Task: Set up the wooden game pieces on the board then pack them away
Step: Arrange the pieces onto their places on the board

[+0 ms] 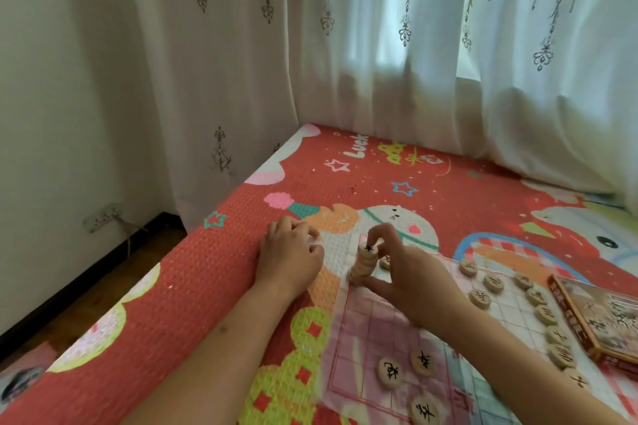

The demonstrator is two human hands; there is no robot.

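A thin see-through game board (pixel 362 331) with a printed grid lies on the red mat. At its far left corner leans a stack of round wooden pieces (pixel 363 264). My right hand (pixel 411 272) pinches this stack, fingertips on the top piece and thumb at its base. My left hand (pixel 290 255) rests on the mat just left of the stack, fingers curled, with nothing visible in it. Loose wooden pieces with black characters lie flat on the board: a curved row (pixel 545 314) at the right and three pieces (pixel 423 362) near me.
A flat game box (pixel 600 317) lies at the right edge of the board. The red cartoon mat (pixel 214 269) ends at the left above dark floor (pixel 103 286). White curtains (pixel 379 62) hang behind, and a wall socket (pixel 102 216) sits low on the left wall.
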